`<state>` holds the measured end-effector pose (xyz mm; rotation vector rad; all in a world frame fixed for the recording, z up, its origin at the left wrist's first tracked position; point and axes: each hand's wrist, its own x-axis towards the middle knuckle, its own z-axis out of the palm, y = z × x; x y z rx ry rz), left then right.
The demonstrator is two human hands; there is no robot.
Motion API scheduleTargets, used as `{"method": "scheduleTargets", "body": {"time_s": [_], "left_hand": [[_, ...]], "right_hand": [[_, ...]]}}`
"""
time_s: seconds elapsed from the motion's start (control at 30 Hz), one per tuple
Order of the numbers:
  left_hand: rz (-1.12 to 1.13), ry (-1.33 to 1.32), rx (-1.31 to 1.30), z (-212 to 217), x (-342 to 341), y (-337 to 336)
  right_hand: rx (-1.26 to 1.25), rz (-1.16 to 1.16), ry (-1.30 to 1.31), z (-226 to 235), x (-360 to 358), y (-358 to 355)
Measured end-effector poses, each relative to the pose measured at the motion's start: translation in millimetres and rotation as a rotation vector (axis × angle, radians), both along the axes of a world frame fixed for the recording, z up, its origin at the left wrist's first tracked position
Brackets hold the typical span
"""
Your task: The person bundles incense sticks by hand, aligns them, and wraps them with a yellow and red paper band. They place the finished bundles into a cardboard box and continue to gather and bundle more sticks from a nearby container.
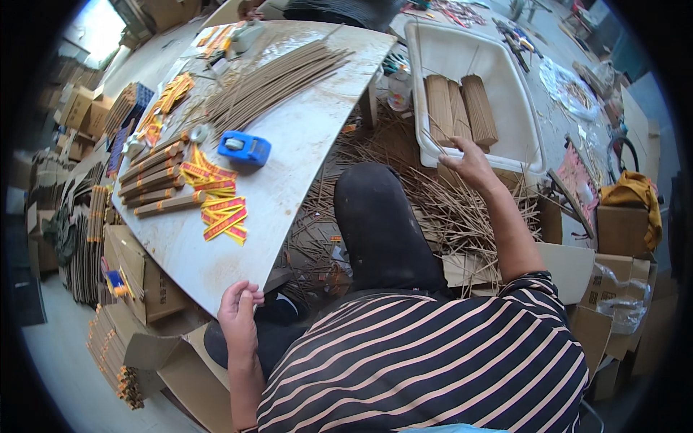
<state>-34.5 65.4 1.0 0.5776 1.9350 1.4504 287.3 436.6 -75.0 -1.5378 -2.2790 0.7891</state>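
My right hand (471, 166) reaches over the near rim of a white plastic tub (530, 108). Its fingers pinch a few thin brown incense sticks that point up and left. Inside the tub lie thick bundles of incense sticks (478, 108), close to the fingertips. Beside the near edge of the white table (289, 180), my left hand (240, 310) is loosely closed, with nothing visible in it. On the table, a blue tape dispenser (244, 148) stands near red-and-yellow paper labels (220, 198) and several labelled incense bundles (153, 177). Loose incense sticks (278, 79) spread across its far part.
Broken sticks (469, 220) pile up below the tub, some on cardboard. An open cardboard box (191, 379) stands by my left arm, and more boxes (613, 303) are at the right. Wrapped bundles (112, 357) lean at lower left. Another person's hand (249, 10) shows beyond the table.
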Motion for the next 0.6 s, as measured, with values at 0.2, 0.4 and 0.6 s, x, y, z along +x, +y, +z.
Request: {"method": "scheduleTargets", "body": {"time_s": [0.2,0.4,0.6], "left_hand": [[-0.194,-0.028,-0.047,-3,12,77],[-0.275,-0.013,-0.098,-9,20,115],[-0.311,0.003,-0.034,-4,16,132]], "right_hand": [[-0.032,-0.009,-0.243,-59,21,10],[-0.102,-0.022,-0.194,-114,41,6],[-0.128,0.118,-0.369,-125,55,-19]]}}
